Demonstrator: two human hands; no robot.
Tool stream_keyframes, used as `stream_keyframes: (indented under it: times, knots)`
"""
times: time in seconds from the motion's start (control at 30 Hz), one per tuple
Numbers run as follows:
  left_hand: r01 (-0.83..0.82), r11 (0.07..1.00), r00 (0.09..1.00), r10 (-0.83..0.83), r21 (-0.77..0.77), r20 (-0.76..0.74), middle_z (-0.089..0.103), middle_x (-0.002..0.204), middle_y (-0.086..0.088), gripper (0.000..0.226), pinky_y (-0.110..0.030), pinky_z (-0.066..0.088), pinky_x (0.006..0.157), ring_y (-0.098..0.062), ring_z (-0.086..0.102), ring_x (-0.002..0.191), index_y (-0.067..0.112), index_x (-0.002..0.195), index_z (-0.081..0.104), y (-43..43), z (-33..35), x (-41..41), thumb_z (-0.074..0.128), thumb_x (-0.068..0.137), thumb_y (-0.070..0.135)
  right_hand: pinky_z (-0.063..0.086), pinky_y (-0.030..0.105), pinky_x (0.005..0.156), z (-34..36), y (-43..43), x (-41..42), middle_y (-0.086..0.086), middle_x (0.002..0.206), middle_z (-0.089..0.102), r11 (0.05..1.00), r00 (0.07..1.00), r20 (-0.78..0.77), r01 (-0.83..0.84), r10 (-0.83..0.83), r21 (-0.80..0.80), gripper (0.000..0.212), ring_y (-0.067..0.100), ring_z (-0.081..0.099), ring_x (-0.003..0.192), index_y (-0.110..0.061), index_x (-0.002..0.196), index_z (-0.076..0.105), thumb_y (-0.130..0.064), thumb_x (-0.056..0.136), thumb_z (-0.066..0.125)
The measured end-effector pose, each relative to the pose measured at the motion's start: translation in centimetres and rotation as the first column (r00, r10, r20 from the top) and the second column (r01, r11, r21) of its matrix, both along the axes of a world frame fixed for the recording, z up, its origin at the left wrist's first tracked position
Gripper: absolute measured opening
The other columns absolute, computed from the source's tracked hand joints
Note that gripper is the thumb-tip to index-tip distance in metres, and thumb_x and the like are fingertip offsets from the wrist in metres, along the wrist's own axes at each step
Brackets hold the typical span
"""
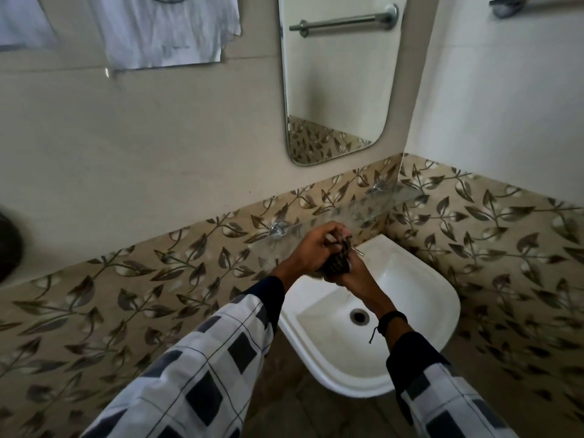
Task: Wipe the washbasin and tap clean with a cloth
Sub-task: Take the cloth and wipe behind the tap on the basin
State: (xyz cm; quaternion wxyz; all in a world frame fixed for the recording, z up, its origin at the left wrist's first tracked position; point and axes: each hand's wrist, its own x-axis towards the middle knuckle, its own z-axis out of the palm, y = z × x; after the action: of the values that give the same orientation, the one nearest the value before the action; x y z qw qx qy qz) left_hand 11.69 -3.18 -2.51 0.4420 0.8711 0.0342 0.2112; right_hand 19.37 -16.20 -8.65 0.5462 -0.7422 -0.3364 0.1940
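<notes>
Both hands are meeting over the back of the washbasin [437, 298], right at the wall edge. The left hand [311, 248] is sitting on top, fingers curling down over a dark checked cloth [336, 263]; its grip is closed tight round the upper part of the cloth. The right hand [355, 275] is coming in from below and is holding the lower end of the same cloth, its grip also wrapping round it, though the fingertips are mostly hidden behind the fabric. The cloth is bunching up between the two hands, above the rear of the bowl, not touching the basin as far as can be seen. A thin metal bit of the tap [359, 252] is sticking out just beside the cloth; the rest of the tap is hidden by the hands. The drain [359, 316] is showing in the bowl bottom, near the right forearm. A dark wristband [392, 320] is sitting on the right wrist. Both arms are wearing checked sleeves [202, 368]. Above the basin a glass shelf [384, 200] is running along the leaf-patterned tiles [104, 298], and a mirror [338, 90] is hanging above that. A white garment [164, 30] is hanging on the wall, upper left.
</notes>
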Motion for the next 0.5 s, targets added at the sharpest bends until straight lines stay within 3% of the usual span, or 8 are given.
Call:
stream_keyframes:
  times: [0.07, 0.17, 0.27, 0.37, 0.4, 0.5]
  knots:
    - [0.054, 0.998, 0.997, -0.053, 0.015, -0.061, 0.060, 0.098, 0.005, 0.035, -0.017, 0.046, 0.081, -0.014, 0.058, 0.095, 0.006, 0.114, 0.065, -0.7, -1.7, -0.1, 0.059, 0.087, -0.015, 0.052, 0.014, 0.070, -0.9, -1.7, -0.4, -0.002, 0.109, 0.070, 0.999, 0.997, -0.057, -0.050, 0.049, -0.015, 0.057, 0.004, 0.070, 0.094, -0.010, 0.127, 0.060, 0.007, 0.075, 0.079]
    - [0.082, 0.997, 0.993, -0.081, 0.005, -0.091, 0.061, 0.101, -0.004, 0.034, -0.017, 0.045, 0.079, -0.011, 0.056, 0.094, 0.004, 0.112, 0.065, -1.3, -4.9, -0.4, 0.057, 0.087, -0.017, 0.053, 0.017, 0.074, -3.6, -3.7, -0.6, 0.003, 0.108, 0.074, 0.999, 0.992, -0.124, 0.016, -0.021, -0.039, 0.048, 0.013, 0.071, 0.097, -0.004, 0.119, 0.067, 0.001, 0.074, 0.084]
    - [0.036, 0.998, 0.986, -0.045, -0.060, -0.160, 0.061, 0.100, -0.003, 0.037, -0.015, 0.048, 0.075, -0.007, 0.057, 0.082, 0.004, 0.115, 0.062, -1.6, -8.2, -1.1, 0.059, 0.085, -0.017, 0.049, 0.025, 0.066, -5.7, -4.8, -0.9, 0.000, 0.082, 0.072, 0.982, 0.986, -0.107, 0.109, -0.125, -0.151, 0.039, 0.020, 0.067, 0.077, -0.009, 0.088, 0.067, -0.023, 0.061, 0.092]
    - [-0.039, 0.983, 0.967, -0.008, -0.178, -0.256, 0.060, 0.094, 0.002, 0.045, -0.024, 0.051, 0.071, -0.001, 0.058, 0.066, 0.020, 0.116, 0.059, -1.7, -11.6, -2.0, 0.065, 0.086, -0.012, 0.046, 0.025, 0.059, -7.8, -5.2, -1.1, -0.005, 0.062, 0.063, 0.968, 0.982, -0.086, 0.146, -0.166, -0.204, 0.055, 0.012, 0.058, 0.058, -0.016, 0.070, 0.055, -0.054, 0.046, 0.087]
    - [-0.064, 0.975, 0.955, -0.002, -0.213, -0.297, 0.060, 0.094, 0.001, 0.045, -0.025, 0.053, 0.071, 0.000, 0.059, 0.066, 0.020, 0.118, 0.059, -1.5, -12.9, -2.3, 0.068, 0.086, -0.011, 0.051, 0.029, 0.063, -8.8, -5.2, -0.9, -0.002, 0.063, 0.064, 0.962, 0.979, -0.095, 0.157, -0.182, -0.224, 0.056, 0.016, 0.061, 0.059, -0.014, 0.070, 0.056, -0.051, 0.048, 0.092]
    - [-0.108, 0.960, 0.893, -0.022, -0.260, -0.449, 0.060, 0.110, -0.007, 0.050, -0.026, 0.056, 0.074, -0.010, 0.062, 0.079, 0.009, 0.128, 0.059, -1.3, -16.4, -3.0, 0.079, 0.083, 0.000, 0.052, 0.040, 0.072, -10.9, -5.6, -0.6, 0.001, 0.068, 0.066, 0.969, 0.982, -0.084, 0.151, -0.170, -0.196, 0.031, 0.024, 0.064, 0.070, -0.013, 0.070, 0.059, -0.014, 0.068, 0.089]
